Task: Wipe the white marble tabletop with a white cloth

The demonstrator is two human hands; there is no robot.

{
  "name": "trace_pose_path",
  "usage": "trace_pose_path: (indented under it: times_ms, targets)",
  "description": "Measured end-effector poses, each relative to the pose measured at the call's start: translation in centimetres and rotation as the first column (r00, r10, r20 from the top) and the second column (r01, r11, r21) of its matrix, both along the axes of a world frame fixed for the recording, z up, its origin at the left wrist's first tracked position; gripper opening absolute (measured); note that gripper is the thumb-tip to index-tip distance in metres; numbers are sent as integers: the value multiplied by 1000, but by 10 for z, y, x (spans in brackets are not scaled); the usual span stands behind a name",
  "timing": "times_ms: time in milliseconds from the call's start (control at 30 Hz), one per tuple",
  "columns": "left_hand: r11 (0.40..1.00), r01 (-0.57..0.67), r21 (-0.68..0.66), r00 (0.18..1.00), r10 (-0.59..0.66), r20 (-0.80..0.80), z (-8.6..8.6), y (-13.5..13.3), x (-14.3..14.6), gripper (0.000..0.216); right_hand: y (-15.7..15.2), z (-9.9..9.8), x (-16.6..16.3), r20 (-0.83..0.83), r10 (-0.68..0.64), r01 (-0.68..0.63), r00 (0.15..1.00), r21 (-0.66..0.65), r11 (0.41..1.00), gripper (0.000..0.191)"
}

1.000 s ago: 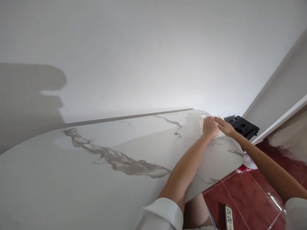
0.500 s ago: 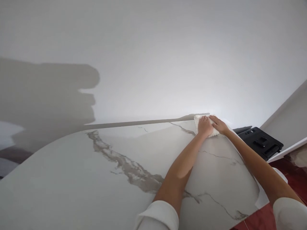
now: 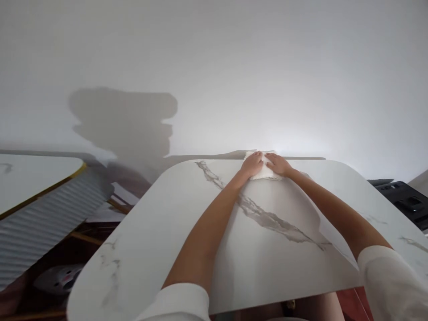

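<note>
A white folded cloth point(image 3: 262, 171) lies at the far edge of a white marble-look table point(image 3: 160, 209), close to the wall. My left hand point(image 3: 252, 163) and my right hand point(image 3: 278, 164) both press flat on the cloth, side by side, fingers stretched forward. Both arms reach out across the table top, white sleeves showing near the camera. A grey vein point(image 3: 264, 218) runs diagonally across the table under my arms.
A plain white wall point(image 3: 234, 67) stands right behind the table. To the left is a second white table top with a gold rim point(image 3: 47, 189) and ribbed grey side. A black object point(image 3: 406, 203) sits low at the right. Red floor shows below.
Both hands and the cloth have slid leftward along the table's far edge, from its right corner to about its middle. The view has swung left, bringing the second table into sight.
</note>
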State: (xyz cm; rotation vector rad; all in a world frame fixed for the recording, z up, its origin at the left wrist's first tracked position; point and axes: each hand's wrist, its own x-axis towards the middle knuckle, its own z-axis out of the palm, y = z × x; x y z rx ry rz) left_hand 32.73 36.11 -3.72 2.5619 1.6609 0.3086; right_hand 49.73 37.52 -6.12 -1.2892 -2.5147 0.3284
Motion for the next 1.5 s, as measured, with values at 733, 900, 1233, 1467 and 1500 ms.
trace_pose_path:
  times_ms: [733, 900, 1233, 1467, 1500]
  targets:
    - [942, -327, 72, 941, 332, -64, 64, -149, -289, 55, -145, 71, -287, -224, 188, -147, 956, 187, 971, 50]
    - [918, -375, 128, 912, 390, -126, 71, -234, -273, 56, -214, 75, -276, -227, 242, -181, 943, 259, 949, 56]
    - [861, -454, 230, 837, 500, -220, 65, -366, -185, 56, -312, 73, -190, -230, 445, -366, 866, 316, 875, 58]
    - [915, -376, 147, 897, 399, -191, 53, -306, -137, 56, -262, 66, -152, -252, 315, -333, 915, -28, 943, 59]
    - [918, -376, 130, 901, 394, -180, 53, -289, -134, 56, -249, 66, -154, -249, 272, -296, 930, -63, 953, 57]
